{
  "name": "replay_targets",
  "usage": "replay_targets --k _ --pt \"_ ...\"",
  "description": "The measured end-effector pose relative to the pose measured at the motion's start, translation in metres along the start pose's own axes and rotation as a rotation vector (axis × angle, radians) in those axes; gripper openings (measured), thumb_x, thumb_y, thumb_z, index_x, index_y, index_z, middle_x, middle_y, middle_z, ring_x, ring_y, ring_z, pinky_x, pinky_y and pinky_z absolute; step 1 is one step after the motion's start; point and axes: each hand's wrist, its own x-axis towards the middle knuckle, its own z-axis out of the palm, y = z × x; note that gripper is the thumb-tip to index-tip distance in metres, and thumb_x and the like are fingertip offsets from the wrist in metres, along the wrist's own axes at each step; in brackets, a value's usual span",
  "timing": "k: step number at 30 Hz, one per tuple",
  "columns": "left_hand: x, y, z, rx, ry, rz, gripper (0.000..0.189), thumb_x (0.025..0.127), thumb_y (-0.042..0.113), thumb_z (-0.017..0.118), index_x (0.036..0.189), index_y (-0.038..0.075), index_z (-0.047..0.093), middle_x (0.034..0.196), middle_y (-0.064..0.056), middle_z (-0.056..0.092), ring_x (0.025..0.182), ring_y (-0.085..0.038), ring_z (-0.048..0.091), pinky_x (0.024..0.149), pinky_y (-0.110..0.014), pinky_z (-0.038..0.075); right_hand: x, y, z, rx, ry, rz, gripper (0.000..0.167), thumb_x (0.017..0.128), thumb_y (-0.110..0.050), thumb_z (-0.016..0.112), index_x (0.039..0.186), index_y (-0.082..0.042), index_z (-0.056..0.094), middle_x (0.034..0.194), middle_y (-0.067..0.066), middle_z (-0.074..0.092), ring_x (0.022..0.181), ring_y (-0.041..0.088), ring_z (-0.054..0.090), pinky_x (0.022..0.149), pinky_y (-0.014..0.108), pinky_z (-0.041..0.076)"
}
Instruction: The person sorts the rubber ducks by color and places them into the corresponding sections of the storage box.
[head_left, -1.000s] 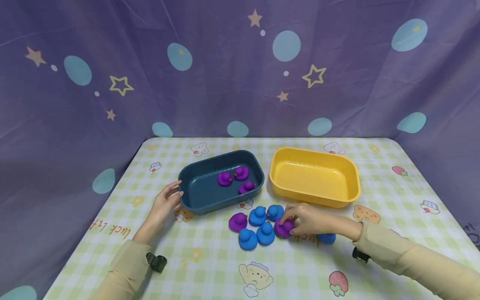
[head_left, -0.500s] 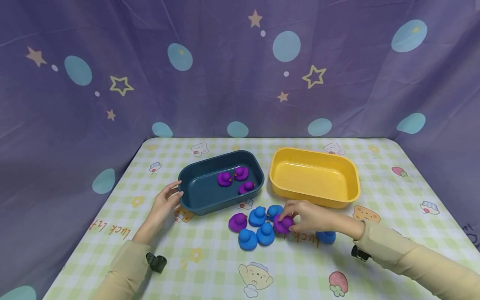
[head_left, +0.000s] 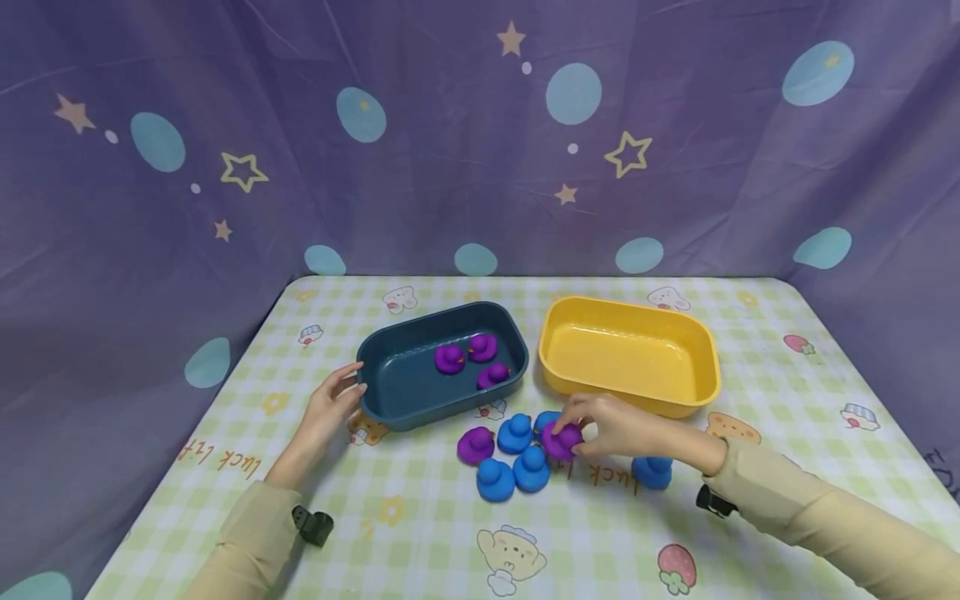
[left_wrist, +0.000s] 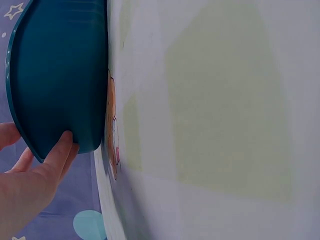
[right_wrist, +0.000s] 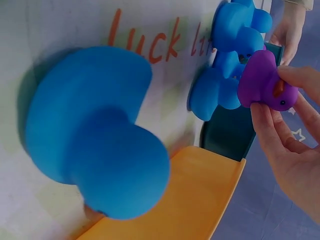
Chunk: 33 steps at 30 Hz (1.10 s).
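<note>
My right hand [head_left: 617, 425] pinches a purple toy duck [right_wrist: 260, 82] between thumb and fingers, just above the group of ducks. In the right wrist view its orange beak faces the fingers. My left hand [head_left: 330, 404] touches the left end of the dark teal bin [head_left: 397, 408], with fairly straight fingers against its wall in the left wrist view. Purple ducks [head_left: 449, 359] lie inside that bin. On the cloth, another purple duck [head_left: 476, 446] sits beside several blue ducks [head_left: 496, 480]. One blue duck is partly hidden behind the held duck.
A yellow bin [head_left: 630, 354] stands to the right of the teal one, with nothing inside. A lone blue duck [head_left: 652, 472] sits below my right wrist. The table has a checked cloth [head_left: 420, 550], and a purple curtain [head_left: 480, 150] hangs behind it.
My right hand has raised the purple duck and moved it slightly up and left in the head view. The lone blue duck shows more now. My left hand has not moved.
</note>
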Motion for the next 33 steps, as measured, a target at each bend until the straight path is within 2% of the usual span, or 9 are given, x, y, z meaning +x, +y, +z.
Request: replay_targets --k 10,13,15,17,20,22,25,27,33 --pt "0.003 -0.004 -0.001 -0.014 -0.002 0.003 0.056 0.085 0.039 0.056 0.133 0.018 0.038 0.131 -0.012 0.039 0.108 -0.021 0.049 0.082 -0.021 0.046 0.007 -0.004 -0.002 -0.013 0.053 -0.041 0.023 0.075 -0.008 0.066 0.098 -0.010 0.065 0.093 -0.005 0.057 0.084 0.006 0.057 0.076 0.026 0.050" --pt "-0.006 0.012 0.000 -0.016 -0.022 -0.008 0.054 0.087 0.034 0.054 0.134 0.015 0.037 0.133 -0.016 0.037 0.108 -0.019 0.049 0.085 -0.023 0.045 0.010 -0.005 -0.002 -0.004 0.058 -0.045 0.023 0.076 -0.008 0.065 0.099 -0.011 0.065 0.095 -0.005 0.057 0.085 0.005 0.056 0.077 0.026 0.050" --pt "-0.009 0.016 0.001 -0.018 -0.021 -0.006 0.054 0.087 0.035 0.054 0.134 0.015 0.037 0.132 -0.017 0.037 0.107 -0.017 0.050 0.085 -0.024 0.045 0.013 -0.006 -0.003 0.006 0.057 -0.046 0.024 0.076 -0.008 0.065 0.100 -0.012 0.065 0.096 -0.005 0.057 0.085 0.005 0.056 0.077 0.026 0.050" --pt "-0.008 0.016 0.001 -0.018 -0.021 -0.004 0.054 0.087 0.035 0.054 0.134 0.014 0.037 0.132 -0.017 0.037 0.107 -0.017 0.050 0.085 -0.024 0.045 0.016 -0.007 -0.003 0.006 0.059 -0.047 0.024 0.076 -0.008 0.065 0.100 -0.012 0.065 0.096 -0.005 0.058 0.086 0.006 0.056 0.078 0.025 0.049" --pt "0.001 -0.002 0.000 -0.020 0.001 0.016 0.057 0.083 0.042 0.057 0.132 0.018 0.040 0.131 -0.013 0.040 0.106 -0.018 0.051 0.081 -0.021 0.047 0.020 -0.008 -0.004 0.009 0.072 -0.060 0.024 0.076 -0.008 0.066 0.100 -0.011 0.065 0.094 -0.004 0.057 0.085 0.006 0.055 0.077 0.025 0.050" --pt "0.002 -0.005 0.000 -0.021 0.002 0.019 0.057 0.083 0.042 0.057 0.132 0.018 0.040 0.130 -0.012 0.040 0.105 -0.018 0.051 0.081 -0.020 0.047 0.022 -0.009 -0.004 0.007 0.083 -0.075 0.024 0.076 -0.008 0.066 0.099 -0.010 0.065 0.093 -0.003 0.058 0.084 0.007 0.055 0.076 0.025 0.050" --pt "-0.001 0.002 0.000 -0.015 0.001 0.019 0.054 0.084 0.040 0.056 0.131 0.018 0.041 0.130 -0.015 0.040 0.103 -0.014 0.052 0.081 -0.020 0.047 0.027 -0.011 -0.005 0.005 0.098 -0.099 0.023 0.076 -0.008 0.066 0.099 -0.009 0.066 0.092 -0.002 0.058 0.083 0.008 0.055 0.075 0.026 0.050" --pt "-0.007 0.013 0.001 -0.016 -0.011 0.013 0.053 0.086 0.036 0.056 0.132 0.016 0.040 0.130 -0.019 0.038 0.103 -0.014 0.052 0.082 -0.021 0.047 0.030 -0.013 -0.006 0.012 0.105 -0.108 0.023 0.076 -0.007 0.066 0.099 -0.009 0.066 0.093 -0.001 0.058 0.083 0.009 0.056 0.076 0.025 0.050" --pt "-0.021 0.044 0.003 -0.044 -0.039 -0.047 0.049 0.090 0.019 0.050 0.135 0.007 0.034 0.133 -0.021 0.035 0.113 -0.028 0.045 0.084 -0.022 0.045 0.039 -0.014 -0.007 0.031 0.130 -0.143 0.023 0.074 -0.005 0.066 0.097 -0.006 0.066 0.089 0.000 0.057 0.083 0.009 0.056 0.075 0.021 0.050"
